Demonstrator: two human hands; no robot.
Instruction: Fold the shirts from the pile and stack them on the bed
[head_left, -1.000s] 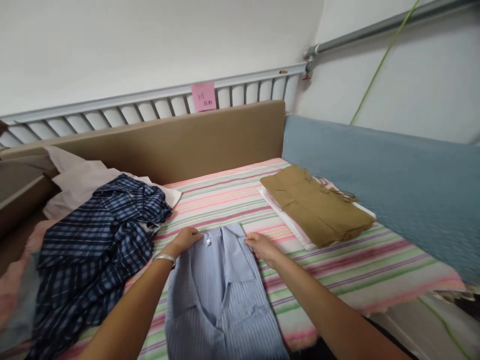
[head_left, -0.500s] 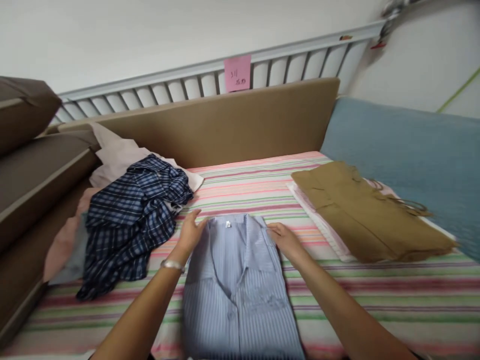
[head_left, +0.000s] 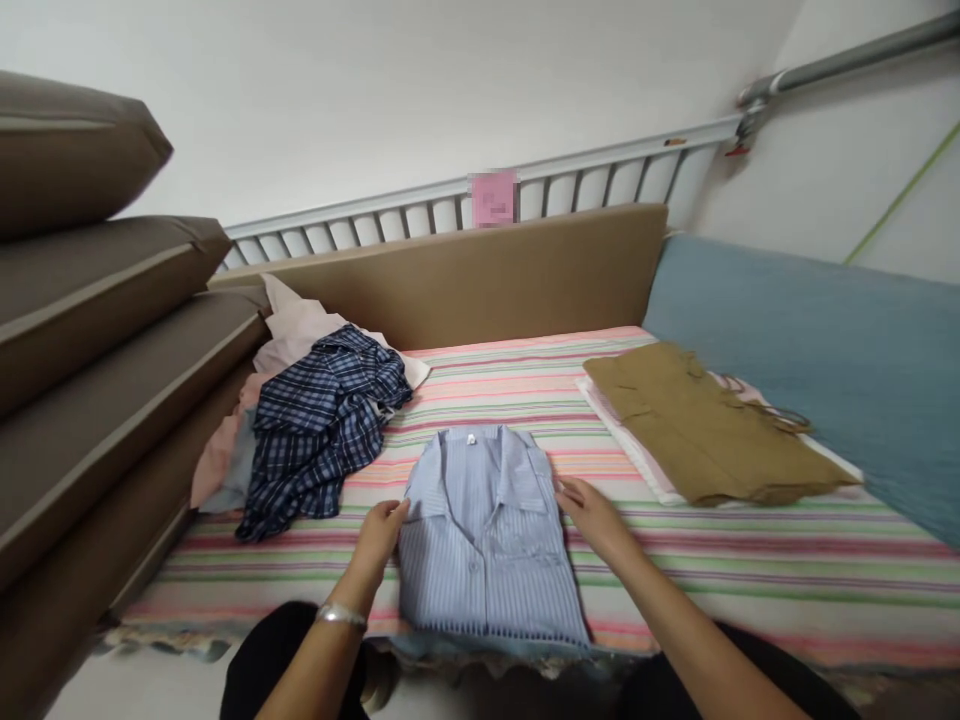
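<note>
A light blue striped shirt [head_left: 525, 580] lies folded into a rectangle, front up, with its open collar pointing away from me. A white label shows inside its neck. My left hand [head_left: 381, 530] is at the shirt's left edge, below the collar, thumb and fingers closed on the cloth. At the right edge, slightly higher, my right hand [head_left: 589, 508] pinches the side of the shirt; its fingertips are partly hidden against the fabric. A silver bracelet [head_left: 341, 614] circles my left wrist.
A rumpled blue plaid shirt [head_left: 322, 420] lies on pink and white clothes at the left. Folded clothes topped by an olive garment [head_left: 712, 425] rest at the right. Brown cushions [head_left: 90, 290] are stacked at the far left. The striped bedsheet [head_left: 510, 385] ends close to my knees.
Both hands have moved from the collar corners down along the shirt's sides. My view has pulled back, so the shirt's lower edge and my knees now show.
</note>
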